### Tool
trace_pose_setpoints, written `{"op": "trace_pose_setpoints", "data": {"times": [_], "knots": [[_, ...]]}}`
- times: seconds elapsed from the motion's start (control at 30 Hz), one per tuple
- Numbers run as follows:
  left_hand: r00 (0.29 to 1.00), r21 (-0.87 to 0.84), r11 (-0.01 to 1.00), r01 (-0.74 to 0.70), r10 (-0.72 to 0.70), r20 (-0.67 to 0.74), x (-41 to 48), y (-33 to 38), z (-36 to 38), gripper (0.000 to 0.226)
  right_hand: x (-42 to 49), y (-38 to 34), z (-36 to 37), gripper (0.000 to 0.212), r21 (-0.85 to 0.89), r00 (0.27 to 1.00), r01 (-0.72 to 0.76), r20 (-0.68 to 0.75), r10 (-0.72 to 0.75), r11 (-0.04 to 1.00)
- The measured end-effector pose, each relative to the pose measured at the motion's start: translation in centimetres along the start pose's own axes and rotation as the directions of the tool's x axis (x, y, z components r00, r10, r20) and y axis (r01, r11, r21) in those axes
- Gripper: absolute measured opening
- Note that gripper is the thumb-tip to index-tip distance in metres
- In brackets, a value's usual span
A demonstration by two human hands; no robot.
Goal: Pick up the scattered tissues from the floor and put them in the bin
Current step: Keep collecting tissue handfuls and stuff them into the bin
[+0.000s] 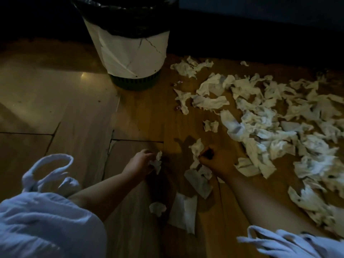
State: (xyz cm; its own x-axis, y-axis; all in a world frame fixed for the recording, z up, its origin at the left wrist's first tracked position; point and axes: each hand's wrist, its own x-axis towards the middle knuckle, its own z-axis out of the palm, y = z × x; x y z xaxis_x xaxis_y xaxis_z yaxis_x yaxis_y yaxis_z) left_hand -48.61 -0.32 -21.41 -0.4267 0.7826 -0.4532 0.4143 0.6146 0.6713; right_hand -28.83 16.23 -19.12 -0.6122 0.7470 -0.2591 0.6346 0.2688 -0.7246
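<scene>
Several crumpled white tissues lie scattered over the wooden floor, thickest at the right. My left hand is low at centre, closed on a small crumpled tissue. A little to the right, my right hand pinches another white tissue just above the floor. Flat tissues lie between my forearms. The bin, white-sided with a black liner folded over its rim, stands at the top centre, well beyond both hands.
My white sleeves with loose loops hang at the bottom left and bottom right. A dark wall or furniture edge runs along the top behind the bin. Bare floor boards stretch to the left.
</scene>
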Motion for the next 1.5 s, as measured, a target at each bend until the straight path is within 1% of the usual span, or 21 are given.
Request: {"op": "trace_pose_setpoints", "data": {"times": [0.03, 0.13, 0.2, 0.27, 0.33, 0.43, 0.6, 0.7, 0.77, 0.83, 0.9, 1.0, 1.03, 1.13, 1.2, 1.27, 1.3, 1.33, 1.4, 1.47, 1.5], "knots": [[0.999, 0.11, 0.993, -0.039, 0.04, -0.005, -0.2, -0.2, 0.1, 0.041, -0.1, 0.1, 0.0, 0.022, 0.015, 1.0, 0.0, -0.017, 0.0, 1.0], [0.998, 0.047, 0.997, -0.062, 0.062, -0.003, -0.6, 0.1, 0.4, 0.039, -0.5, 0.4, -0.1, 0.023, 0.107, 1.0, -0.011, 0.026, 0.009, 0.994], [0.992, 0.002, 0.992, -0.126, 0.126, -0.016, -1.3, 0.9, 0.1, 0.044, -0.8, 0.4, -0.4, 0.042, 0.114, 0.993, -0.005, 0.118, -0.008, 0.993], [0.975, 0.002, 0.978, -0.211, 0.21, 0.068, -2.2, 0.9, 0.3, 0.051, -1.1, 0.9, -0.8, 0.043, 0.017, 0.986, 0.018, 0.166, -0.021, 1.0], [0.954, 0.103, 0.954, -0.281, 0.266, 0.14, -3.3, 0.1, 0.9, 0.044, -1.5, 1.4, -0.8, 0.037, -0.198, 0.973, 0.06, 0.229, -0.013, 0.978], [0.951, 0.204, 0.94, -0.275, 0.234, 0.204, -5.3, -0.7, 2.2, 0.039, -2.3, 1.9, -0.1, 0.04, -0.501, 0.934, 0.195, 0.357, -0.004, 0.843], [0.948, 0.296, 0.917, -0.267, 0.194, 0.254, -7.4, -0.9, 3.9, 0.061, -3.4, 2.0, 1.0, 0.054, -0.516, 0.927, 0.262, 0.368, -0.065, 0.816], [0.929, 0.245, 0.924, -0.295, 0.216, 0.301, -7.7, -0.2, 4.5, 0.052, -3.3, 2.3, 1.6, 0.043, -0.516, 0.92, 0.303, 0.378, -0.104, 0.801], [0.918, 0.211, 0.918, -0.336, 0.27, 0.289, -7.5, -0.1, 4.8, 0.04, -3.1, 2.2, 1.9, 0.033, -0.482, 0.937, 0.287, 0.319, -0.14, 0.828], [0.914, 0.244, 0.902, -0.356, 0.282, 0.292, -7.2, -0.1, 4.6, 0.035, -2.8, 2.2, 1.9, 0.03, -0.465, 0.947, 0.219, 0.313, -0.072, 0.858], [0.894, 0.137, 0.915, -0.379, 0.324, 0.308, -6.5, -0.3, 4.6, 0.039, -2.4, 2.4, 1.4, 0.029, -0.367, 0.967, 0.101, 0.255, -0.005, 0.925], [0.902, 0.069, 0.918, -0.39, 0.366, 0.23, -6.0, 0.7, 5.2, 0.035, -2.0, 2.7, -0.6, 0.039, -0.078, 0.995, -0.098, 0.019, 0.1, 0.992], [0.9, 0.049, 0.928, -0.369, 0.343, 0.269, -5.7, 1.4, 5.6, 0.035, -2.0, 2.9, -1.5, 0.04, -0.017, 0.989, -0.127, -0.077, 0.126, 0.992], [0.879, 0.023, 0.925, -0.38, 0.354, 0.319, -5.2, 3.7, 7.1, 0.027, -2.1, 4.1, -3.8, 0.031, -0.042, 0.961, -0.157, -0.235, 0.143, 0.987], [0.866, 0.063, 0.919, -0.39, 0.343, 0.364, -4.9, 4.1, 8.1, 0.018, -2.3, 5.2, -4.5, 0.028, -0.066, 0.957, -0.21, -0.217, 0.192, 0.975], [0.865, 0.119, 0.905, -0.409, 0.342, 0.368, -4.5, 4.1, 8.8, 0.032, -2.5, 6.1, -4.6, 0.034, -0.141, 0.949, -0.29, -0.169, 0.265, 0.947], [0.848, 0.189, 0.865, -0.465, 0.373, 0.377, -4.3, 4.1, 9.0, 0.034, -2.5, 6.5, -4.6, 0.035, -0.198, 0.949, -0.306, -0.139, 0.283, 0.931], [0.862, 0.199, 0.878, -0.436, 0.344, 0.372, -4.5, 3.8, 9.2, 0.029, -2.5, 6.7, -4.5, 0.036, -0.226, 0.95, -0.313, -0.101, 0.297, 0.923], [0.911, 0.096, 0.95, -0.296, 0.251, 0.328, -5.3, 3.7, 9.7, 0.022, -2.3, 7.3, -3.9, 0.045, -0.226, 0.968, -0.248, -0.014, 0.251, 0.942], [0.882, 0.119, 0.929, -0.35, 0.284, 0.376, -5.7, 4.0, 9.6, 0.014, -2.2, 7.2, -3.1, 0.058, -0.243, 0.97, -0.235, 0.002, 0.242, 0.941], [0.862, 0.093, 0.922, -0.377, 0.312, 0.4, -5.6, 4.0, 10.0, 0.027, -2.2, 7.1, -2.6, 0.055, -0.259, 0.974, -0.218, 0.007, 0.228, 0.941]]}}
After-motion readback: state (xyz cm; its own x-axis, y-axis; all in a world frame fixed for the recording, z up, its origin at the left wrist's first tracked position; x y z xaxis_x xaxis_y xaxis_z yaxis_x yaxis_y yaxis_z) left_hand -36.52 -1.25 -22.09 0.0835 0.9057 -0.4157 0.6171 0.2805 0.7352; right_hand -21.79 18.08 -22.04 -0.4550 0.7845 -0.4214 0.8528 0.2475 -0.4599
